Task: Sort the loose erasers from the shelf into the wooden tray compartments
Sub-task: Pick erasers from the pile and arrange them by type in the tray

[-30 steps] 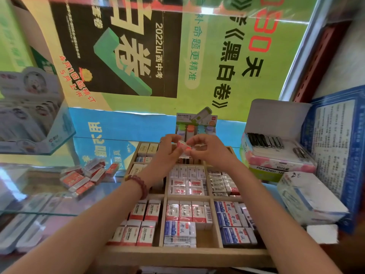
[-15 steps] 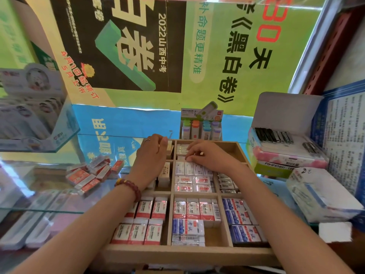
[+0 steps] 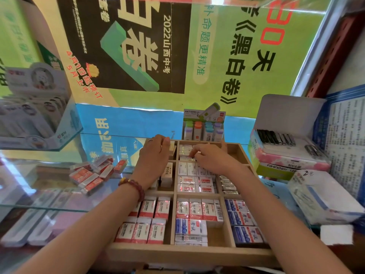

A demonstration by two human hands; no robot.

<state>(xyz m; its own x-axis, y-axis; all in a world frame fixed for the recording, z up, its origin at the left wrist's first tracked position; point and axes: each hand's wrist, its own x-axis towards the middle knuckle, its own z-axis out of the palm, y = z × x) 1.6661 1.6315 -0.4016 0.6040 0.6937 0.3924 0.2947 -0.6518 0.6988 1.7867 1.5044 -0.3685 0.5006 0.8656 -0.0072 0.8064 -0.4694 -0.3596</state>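
While right hand (image 3: pixel 209 160) bears on an eraser (image 3: pixel 185 152) in the wooden tray (image 3: pixel 189 254) upper-middle cell (pinch unclear; left hand (image 3: pixel 155 157) grip hidden too), seat it flush before fetching loose erasers (image 3: pixel 94 173) mid-left

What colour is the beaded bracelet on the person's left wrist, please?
The beaded bracelet is dark red, with one yellowish bead; the head view shows it.

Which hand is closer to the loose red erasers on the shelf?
Left. The left hand is over the tray's left column, right of the erasers; the right hand is farther right, mid-tray.
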